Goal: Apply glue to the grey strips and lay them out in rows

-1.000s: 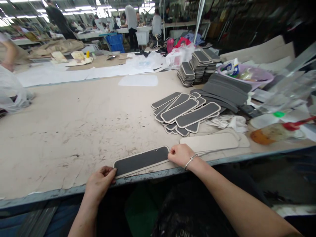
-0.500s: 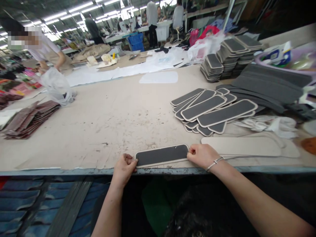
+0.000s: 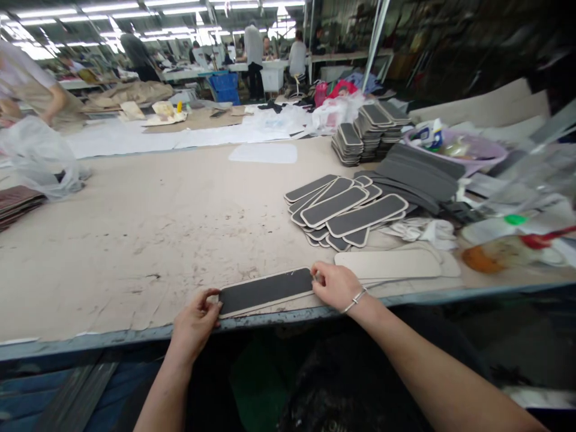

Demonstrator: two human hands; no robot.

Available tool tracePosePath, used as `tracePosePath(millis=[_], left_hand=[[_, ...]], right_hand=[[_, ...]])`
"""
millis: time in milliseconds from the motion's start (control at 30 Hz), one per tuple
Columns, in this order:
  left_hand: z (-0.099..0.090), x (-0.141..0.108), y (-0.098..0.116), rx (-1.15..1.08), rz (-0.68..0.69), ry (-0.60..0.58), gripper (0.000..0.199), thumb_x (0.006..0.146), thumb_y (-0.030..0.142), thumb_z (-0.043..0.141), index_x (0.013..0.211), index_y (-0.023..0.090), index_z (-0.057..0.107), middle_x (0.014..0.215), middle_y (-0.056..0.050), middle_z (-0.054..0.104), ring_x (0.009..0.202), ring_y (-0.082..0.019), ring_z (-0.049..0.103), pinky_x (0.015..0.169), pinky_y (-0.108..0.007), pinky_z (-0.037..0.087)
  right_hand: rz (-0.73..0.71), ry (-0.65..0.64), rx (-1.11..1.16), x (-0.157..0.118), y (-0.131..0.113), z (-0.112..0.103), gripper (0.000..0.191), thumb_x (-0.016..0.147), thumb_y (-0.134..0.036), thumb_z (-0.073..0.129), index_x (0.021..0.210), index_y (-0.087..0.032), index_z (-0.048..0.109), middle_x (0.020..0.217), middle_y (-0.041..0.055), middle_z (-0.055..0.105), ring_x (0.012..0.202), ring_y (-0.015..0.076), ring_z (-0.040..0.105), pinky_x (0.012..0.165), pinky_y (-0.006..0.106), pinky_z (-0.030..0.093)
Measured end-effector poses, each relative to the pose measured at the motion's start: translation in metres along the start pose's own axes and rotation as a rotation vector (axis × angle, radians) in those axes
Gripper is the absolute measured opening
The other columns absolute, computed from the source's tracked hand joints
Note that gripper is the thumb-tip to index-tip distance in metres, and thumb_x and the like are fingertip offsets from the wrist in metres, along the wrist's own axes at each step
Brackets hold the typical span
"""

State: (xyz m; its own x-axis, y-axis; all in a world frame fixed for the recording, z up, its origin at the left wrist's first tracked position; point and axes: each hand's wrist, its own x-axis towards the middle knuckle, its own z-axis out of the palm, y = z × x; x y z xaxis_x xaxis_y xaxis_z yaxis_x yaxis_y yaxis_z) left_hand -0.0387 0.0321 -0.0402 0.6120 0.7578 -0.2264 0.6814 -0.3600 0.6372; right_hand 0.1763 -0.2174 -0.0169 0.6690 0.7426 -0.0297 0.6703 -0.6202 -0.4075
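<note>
A long dark grey panel (image 3: pixel 265 292) with a pale border lies at the table's front edge. My left hand (image 3: pixel 194 321) pinches its left end between thumb and fingers. The right end is gripped by my right hand (image 3: pixel 335 287), its fingers curled; a bracelet circles that wrist. Just right of the panel lies a plain beige strip (image 3: pixel 391 264) with rounded corners. Beyond it, similar bordered panels (image 3: pixel 355 210) are heaped in a loose overlapping pile.
Stacked dark panels (image 3: pixel 371 126), large grey sheets (image 3: pixel 418 171) and a purple basin (image 3: pixel 486 157) stand at the back right. A bottle of amber liquid (image 3: pixel 495 253) lies on the right. Plastic bag (image 3: pixel 42 156) and brown pieces (image 3: pixel 18 204) are left, near another person (image 3: pixel 40 90).
My view has turned to the right, so the scene sits further left and the bottle shows more fully. Both hands still hold the panel's ends.
</note>
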Motion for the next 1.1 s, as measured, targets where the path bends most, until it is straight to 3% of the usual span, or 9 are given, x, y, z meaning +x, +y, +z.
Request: tracePosePath(millis=[133,367,467,600,733,867,1000,1100], left_hand=[[-0.001,0.001,-0.002,-0.021,0.036,-0.079,0.043,0.072,0.047,0.049,0.107,0.023,0.056,0.060,0.005,0.055,0.051,-0.014,0.057,0.054,-0.025,0.040],[-0.001,-0.001,0.002,0.016,0.028,-0.059,0.040,0.073,0.046,0.048,0.105,0.024,0.057,0.060,0.006,0.054,0.052,-0.014,0.059,0.057,-0.025,0.041],[-0.001,-0.002,0.004,0.011,0.021,-0.065,0.039,0.074,0.045,0.047,0.106,0.024,0.056,0.061,0.006,0.054,0.052,-0.015,0.059,0.057,-0.025,0.041],[-0.001,-0.003,0.004,0.018,0.040,-0.071,0.039,0.074,0.045,0.046,0.105,0.023,0.056,0.060,0.005,0.053,0.052,-0.015,0.059,0.056,-0.025,0.041],[-0.002,-0.003,0.004,0.059,0.042,-0.076,0.040,0.074,0.047,0.046,0.106,0.024,0.055,0.063,0.004,0.055,0.054,-0.016,0.060,0.055,-0.026,0.041],[-0.002,-0.001,0.004,0.083,0.046,-0.075,0.039,0.074,0.045,0.046,0.106,0.024,0.053,0.066,0.003,0.056,0.055,-0.016,0.060,0.055,-0.026,0.042],[0.000,0.003,0.000,0.086,0.058,-0.069,0.039,0.073,0.044,0.046,0.106,0.023,0.052,0.062,0.004,0.055,0.053,-0.016,0.059,0.054,-0.026,0.041],[-0.002,0.004,0.000,0.050,0.010,0.015,0.050,0.071,0.043,0.050,0.113,0.016,0.047,0.057,0.004,0.051,0.052,-0.018,0.057,0.053,-0.028,0.042]], right_hand=[[-0.022,0.073,0.004,-0.004,-0.006,-0.002,0.026,0.078,-0.017,0.045,0.093,-0.022,0.066,0.092,0.0013,0.066,0.084,0.0152,0.059,0.077,0.024,0.040],[0.013,-0.090,-0.112,-0.004,-0.009,-0.008,0.031,0.082,-0.021,0.042,0.094,-0.025,0.070,0.092,0.0034,0.066,0.087,0.0194,0.060,0.079,0.029,0.043],[0.006,-0.043,-0.104,-0.006,-0.015,-0.011,0.031,0.084,-0.021,0.041,0.094,-0.023,0.070,0.093,0.0055,0.065,0.088,0.0195,0.060,0.082,0.030,0.043],[-0.216,0.106,0.018,-0.012,-0.034,0.002,0.039,0.087,-0.025,0.043,0.124,-0.014,0.053,0.118,0.0105,0.057,0.110,0.0205,0.050,0.098,0.031,0.036],[-0.426,0.036,0.021,-0.019,-0.049,0.035,0.071,0.085,-0.049,0.050,0.138,-0.006,0.033,0.143,0.0164,0.031,0.133,0.0269,0.022,0.110,0.041,0.020],[-0.433,0.001,-0.073,-0.023,-0.040,0.052,0.079,0.085,-0.062,0.042,0.140,-0.006,0.030,0.147,0.0157,0.021,0.136,0.0259,0.011,0.111,0.045,0.011],[-0.394,0.003,-0.117,-0.025,-0.021,0.048,0.080,0.085,-0.063,0.040,0.140,-0.006,0.030,0.147,0.0152,0.020,0.136,0.0254,0.012,0.111,0.045,0.012],[-0.386,0.009,-0.129,-0.026,-0.015,0.046,0.082,0.084,-0.064,0.041,0.140,-0.006,0.028,0.148,0.0147,0.017,0.136,0.0257,0.012,0.111,0.045,0.014]])
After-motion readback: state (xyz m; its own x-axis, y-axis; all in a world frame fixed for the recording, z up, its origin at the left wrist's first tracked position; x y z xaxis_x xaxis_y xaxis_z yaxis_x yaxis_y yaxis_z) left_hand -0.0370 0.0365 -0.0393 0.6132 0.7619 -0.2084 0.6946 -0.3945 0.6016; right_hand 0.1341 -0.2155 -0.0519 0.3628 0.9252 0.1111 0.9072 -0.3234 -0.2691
